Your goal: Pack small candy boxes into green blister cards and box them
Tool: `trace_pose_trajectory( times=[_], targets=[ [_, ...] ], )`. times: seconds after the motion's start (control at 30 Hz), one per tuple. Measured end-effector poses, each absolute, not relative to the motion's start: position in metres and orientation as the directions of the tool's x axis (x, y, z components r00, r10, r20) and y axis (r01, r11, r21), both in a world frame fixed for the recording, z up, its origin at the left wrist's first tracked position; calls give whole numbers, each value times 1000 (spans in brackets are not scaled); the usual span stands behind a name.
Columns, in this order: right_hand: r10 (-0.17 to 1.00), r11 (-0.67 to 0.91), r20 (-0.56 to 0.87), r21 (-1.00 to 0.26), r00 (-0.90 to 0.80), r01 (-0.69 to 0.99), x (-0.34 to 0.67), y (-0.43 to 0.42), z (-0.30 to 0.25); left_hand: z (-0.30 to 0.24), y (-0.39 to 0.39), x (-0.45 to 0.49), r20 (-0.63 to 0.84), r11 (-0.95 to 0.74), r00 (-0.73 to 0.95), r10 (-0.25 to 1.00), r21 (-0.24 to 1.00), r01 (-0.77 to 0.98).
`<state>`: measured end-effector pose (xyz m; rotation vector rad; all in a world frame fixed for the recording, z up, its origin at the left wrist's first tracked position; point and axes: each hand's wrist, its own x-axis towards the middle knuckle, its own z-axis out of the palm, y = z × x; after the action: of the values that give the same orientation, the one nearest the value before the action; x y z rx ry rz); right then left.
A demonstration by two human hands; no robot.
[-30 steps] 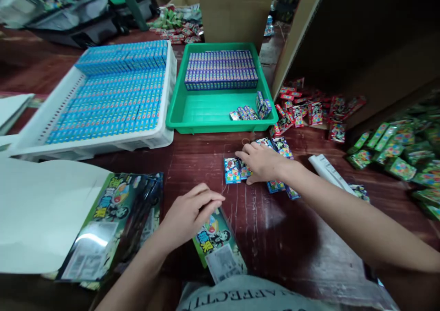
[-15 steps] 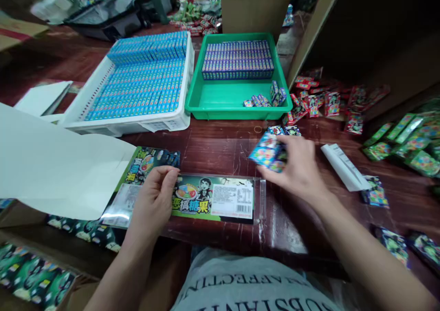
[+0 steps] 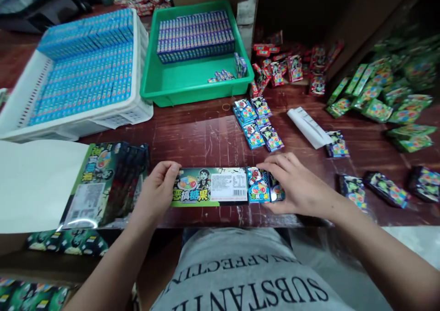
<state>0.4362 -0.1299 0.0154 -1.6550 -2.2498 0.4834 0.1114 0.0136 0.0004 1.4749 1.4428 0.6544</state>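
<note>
A long printed packet sleeve [image 3: 209, 187] lies flat at the near edge of the dark red table [image 3: 206, 137]. My left hand [image 3: 157, 193] grips its left end, fingers curled over the top. My right hand [image 3: 297, 185] is closed on small colourful boxes [image 3: 258, 185] at the sleeve's right, open end. A short row of several more small boxes [image 3: 256, 123] lies on the table just beyond.
A white crate [image 3: 82, 118] of blue boxes stands at the far left, a green tray [image 3: 192, 84] with purple boxes beside it. A stack of printed sleeves [image 3: 106, 178] and white card [image 3: 34, 182] lie left. Red boxes [image 3: 285, 66] and green boxes [image 3: 388, 100] lie scattered right.
My right hand has carried the small boxes down from mid-air to the sleeve's right end. The left hand still holds the sleeve's left end. The view has tilted down and right.
</note>
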Motion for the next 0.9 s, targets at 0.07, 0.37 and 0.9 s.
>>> trace_pose_trajectory(
  times=[0.07, 0.37, 0.9],
  targets=[
    [968, 250, 80, -402, -238, 881, 438, -134, 9, -7, 10, 110, -249, 154, 160, 955, 879, 452],
    [956, -66, 244, -368, 165, 928, 406, -153, -3, -32, 4, 110, -187, 154, 58, 981, 921, 358],
    [999, 21, 47, -489, 2, 872, 404, -165, -26, 3, -20, 138, -146, -916, 950, 276, 260, 306]
  ],
)
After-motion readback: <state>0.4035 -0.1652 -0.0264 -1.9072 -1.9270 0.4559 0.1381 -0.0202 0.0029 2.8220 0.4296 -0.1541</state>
